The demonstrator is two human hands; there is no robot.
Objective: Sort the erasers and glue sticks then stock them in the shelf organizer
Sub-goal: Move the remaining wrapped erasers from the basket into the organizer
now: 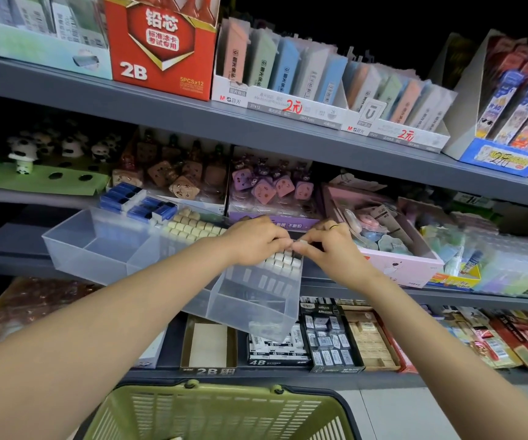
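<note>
A clear plastic organizer [75,246] with several compartments juts out from the middle shelf. Its far compartments hold blue-sleeved erasers [139,203] and rows of small cream erasers [193,227]. Another row of white erasers [283,263] stands in the near right compartment. Both hands meet above that row. My left hand [254,239] has curled fingers at the row's top. My right hand [323,246], wearing a ring, pinches one small white eraser [302,242] between thumb and fingertips. No glue stick is plainly visible.
A green shopping basket [224,411] sits below me. The lower shelf holds boxed 4B erasers [326,341] and a 2B carton [208,344]. Pink and purple sharpener boxes [272,188] stand behind the organizer, a pink box [393,262] to its right.
</note>
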